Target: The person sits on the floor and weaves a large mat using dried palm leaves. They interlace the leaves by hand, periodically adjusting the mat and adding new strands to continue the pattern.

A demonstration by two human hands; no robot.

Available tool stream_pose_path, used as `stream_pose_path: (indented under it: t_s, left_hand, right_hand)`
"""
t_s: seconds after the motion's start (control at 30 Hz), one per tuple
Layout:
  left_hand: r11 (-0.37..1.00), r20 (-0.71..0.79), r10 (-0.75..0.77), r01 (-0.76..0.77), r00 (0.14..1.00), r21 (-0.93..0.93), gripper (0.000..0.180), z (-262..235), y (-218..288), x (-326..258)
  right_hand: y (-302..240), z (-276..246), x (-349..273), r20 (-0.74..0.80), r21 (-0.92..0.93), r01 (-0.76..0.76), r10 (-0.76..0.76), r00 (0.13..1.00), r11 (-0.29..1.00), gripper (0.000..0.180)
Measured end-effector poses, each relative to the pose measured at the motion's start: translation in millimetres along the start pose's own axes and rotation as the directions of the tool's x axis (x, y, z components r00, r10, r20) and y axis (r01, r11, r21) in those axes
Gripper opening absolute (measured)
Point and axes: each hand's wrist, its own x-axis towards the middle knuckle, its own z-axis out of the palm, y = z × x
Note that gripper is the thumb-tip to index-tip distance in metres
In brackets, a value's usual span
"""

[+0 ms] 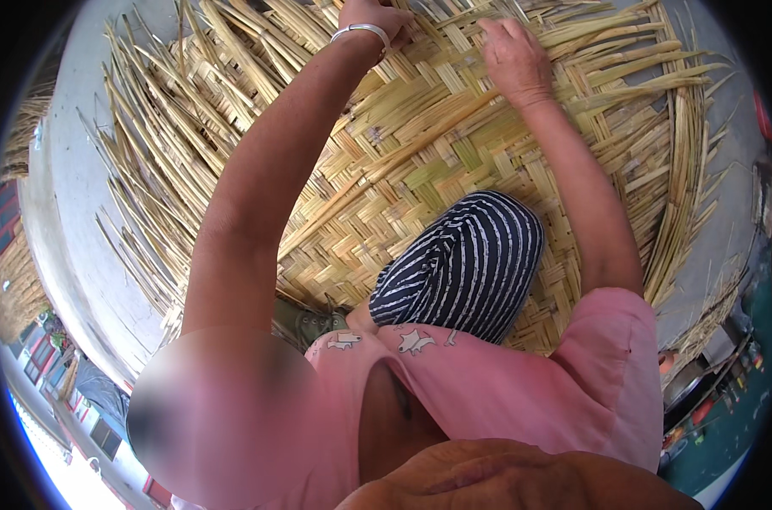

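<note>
1. The woven mat [386, 170] fills the upper middle of the view, from about 9 o'clock round to 3 o'clock. It is made of flat, dry, straw-yellow strips with some pale green ones, plaited in a tight herringbone.
2. Its edges are unfinished: loose strips [139, 161] fan out stiff and splayed at 9 to 11 o'clock, and a curved bundle of them runs down the 3 o'clock side.
3. The mat lies on a smooth, pale grey floor [63, 178].
4. Your left hand [371, 15] is at 12 o'clock, arm stretched out long and straight, a silver bangle [362, 32] on the wrist. The fingers curl down onto the strips; whether they grip one, you cannot tell, as the frame edge cuts them off.
5. Your right hand [513, 59] is at 1 o'clock, palm down, fingers spread loosely and pressing flat on the weave, holding nothing.
6. Your knee, in black-and-white striped cloth [467, 263], rests on the mat near the centre.
</note>
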Motion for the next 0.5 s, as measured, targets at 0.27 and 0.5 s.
stream_pose_path:
  t_s: [0.27,0.5]
  left_hand:
    - [0.997,-0.109,0.048,-0.054,0.993,-0.046,0.023,-17.6,5.7,24.9]
    - [0.721,-0.238,0.635,-0.454,0.735,0.523,0.025,-14.7,5.3,-73.1]
  right_hand:
    - [-0.1,-1.3,-0.9,-0.045,0.018,-0.006,0.007,0.999,1.0,0.028]
    - [5.1,2.3,-1.8,-0.019,0.008,-0.045,0.045,0.999,0.999,0.03]
